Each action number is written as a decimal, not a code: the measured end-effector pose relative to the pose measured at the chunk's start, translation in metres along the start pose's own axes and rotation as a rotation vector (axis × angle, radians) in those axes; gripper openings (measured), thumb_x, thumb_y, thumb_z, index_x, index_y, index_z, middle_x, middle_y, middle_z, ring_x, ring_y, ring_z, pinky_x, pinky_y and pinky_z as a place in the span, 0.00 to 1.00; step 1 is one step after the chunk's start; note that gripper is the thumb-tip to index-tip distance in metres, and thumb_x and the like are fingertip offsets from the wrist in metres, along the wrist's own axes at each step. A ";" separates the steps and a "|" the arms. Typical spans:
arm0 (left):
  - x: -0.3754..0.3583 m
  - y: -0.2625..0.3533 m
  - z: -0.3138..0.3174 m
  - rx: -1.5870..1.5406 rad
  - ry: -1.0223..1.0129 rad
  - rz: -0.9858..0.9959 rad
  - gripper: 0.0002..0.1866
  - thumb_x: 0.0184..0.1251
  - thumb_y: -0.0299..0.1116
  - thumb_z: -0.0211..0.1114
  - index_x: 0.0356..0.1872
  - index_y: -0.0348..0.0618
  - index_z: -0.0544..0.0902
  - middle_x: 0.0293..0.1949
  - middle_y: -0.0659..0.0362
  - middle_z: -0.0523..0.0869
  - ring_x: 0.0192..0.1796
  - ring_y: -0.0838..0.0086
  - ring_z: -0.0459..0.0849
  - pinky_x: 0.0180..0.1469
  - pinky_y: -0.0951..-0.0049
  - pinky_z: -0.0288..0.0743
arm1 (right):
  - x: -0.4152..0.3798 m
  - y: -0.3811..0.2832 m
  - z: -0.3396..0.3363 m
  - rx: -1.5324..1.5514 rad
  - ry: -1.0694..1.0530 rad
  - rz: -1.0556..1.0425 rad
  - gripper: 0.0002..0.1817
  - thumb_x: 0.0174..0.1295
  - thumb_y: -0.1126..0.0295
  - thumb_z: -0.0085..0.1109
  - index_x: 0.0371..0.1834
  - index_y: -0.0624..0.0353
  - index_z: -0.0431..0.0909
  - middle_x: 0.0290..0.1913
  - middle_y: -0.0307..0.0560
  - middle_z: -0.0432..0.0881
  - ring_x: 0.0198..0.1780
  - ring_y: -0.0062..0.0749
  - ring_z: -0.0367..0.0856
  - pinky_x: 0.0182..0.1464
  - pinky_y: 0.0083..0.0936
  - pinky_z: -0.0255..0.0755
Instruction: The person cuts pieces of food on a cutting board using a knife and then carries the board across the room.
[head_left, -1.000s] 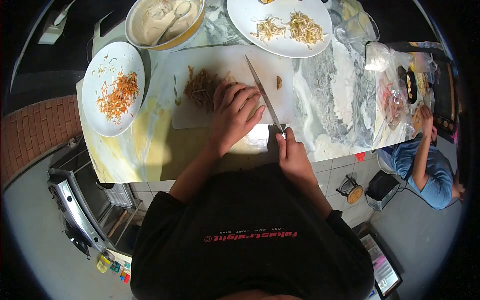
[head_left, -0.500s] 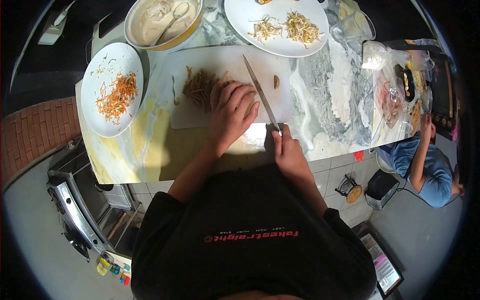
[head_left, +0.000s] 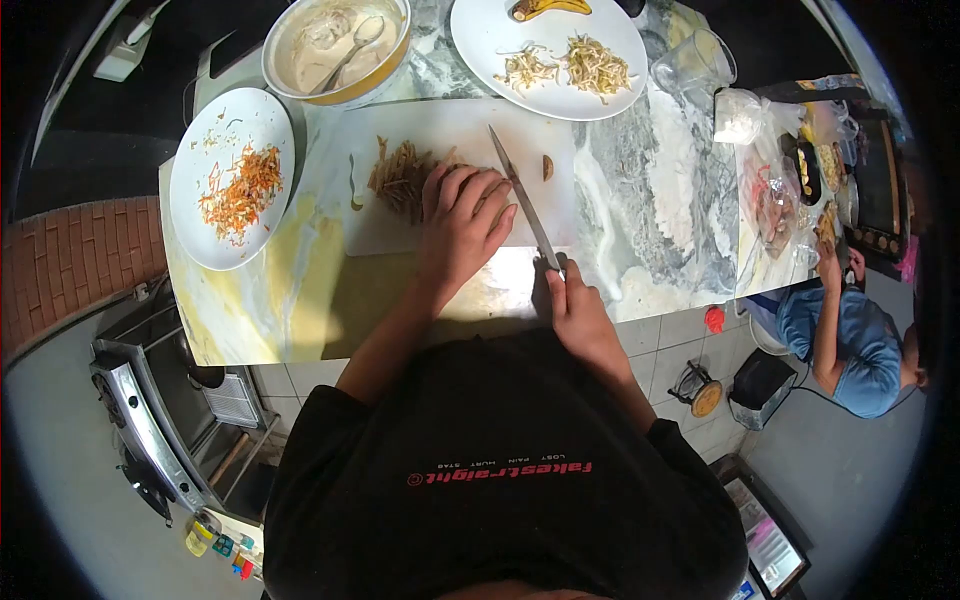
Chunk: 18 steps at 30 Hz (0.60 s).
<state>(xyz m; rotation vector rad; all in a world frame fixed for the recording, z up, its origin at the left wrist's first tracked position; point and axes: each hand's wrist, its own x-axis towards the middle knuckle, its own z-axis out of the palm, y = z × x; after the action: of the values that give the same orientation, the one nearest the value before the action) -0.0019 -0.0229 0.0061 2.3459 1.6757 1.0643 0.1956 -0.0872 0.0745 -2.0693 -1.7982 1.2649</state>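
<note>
On the white cutting board (head_left: 375,230), a pile of brown food strips (head_left: 397,180) lies left of my left hand (head_left: 464,220). That hand's fingers are curled and pressed together over brown food, mostly hidden beneath the palm. My right hand (head_left: 582,308) grips the handle of a long kitchen knife (head_left: 520,190). Its blade rests along the right side of my left fingertips, with the tip pointing away from me. A small brown end piece (head_left: 547,167) sits on the board right of the blade, and a thin green sliver (head_left: 353,185) lies at the left.
An oval plate of orange shreds (head_left: 240,195) stands at left. Behind the board are a pot of pale batter (head_left: 322,60) with a spoon and a white plate (head_left: 490,65) with bean sprouts and a banana. A clear cup (head_left: 693,62), plastic bags (head_left: 772,195) and another person (head_left: 845,340) are at right.
The view has shifted slightly, showing more of the banana on the far plate. My hands and the knife stay almost in place. The other person's hands have moved a little.
</note>
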 end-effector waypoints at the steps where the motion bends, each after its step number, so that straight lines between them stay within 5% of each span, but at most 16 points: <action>1: 0.000 0.000 -0.001 0.002 -0.009 -0.002 0.16 0.63 0.35 0.75 0.52 0.50 0.88 0.58 0.64 0.85 0.64 0.65 0.78 0.74 0.48 0.64 | -0.004 0.002 -0.002 0.002 -0.013 0.013 0.19 0.83 0.58 0.46 0.57 0.66 0.71 0.31 0.76 0.83 0.39 0.78 0.83 0.40 0.64 0.74; 18: 0.002 0.002 -0.001 0.042 -0.017 0.037 0.17 0.62 0.38 0.76 0.50 0.47 0.87 0.54 0.61 0.83 0.60 0.61 0.78 0.71 0.52 0.68 | -0.013 0.010 -0.012 0.048 0.003 0.046 0.20 0.84 0.58 0.48 0.52 0.70 0.72 0.27 0.74 0.82 0.35 0.77 0.82 0.34 0.62 0.70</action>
<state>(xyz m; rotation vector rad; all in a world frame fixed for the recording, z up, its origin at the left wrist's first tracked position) -0.0006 -0.0220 0.0083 2.4140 1.6711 1.0223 0.2120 -0.0964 0.0828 -2.0972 -1.7105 1.3029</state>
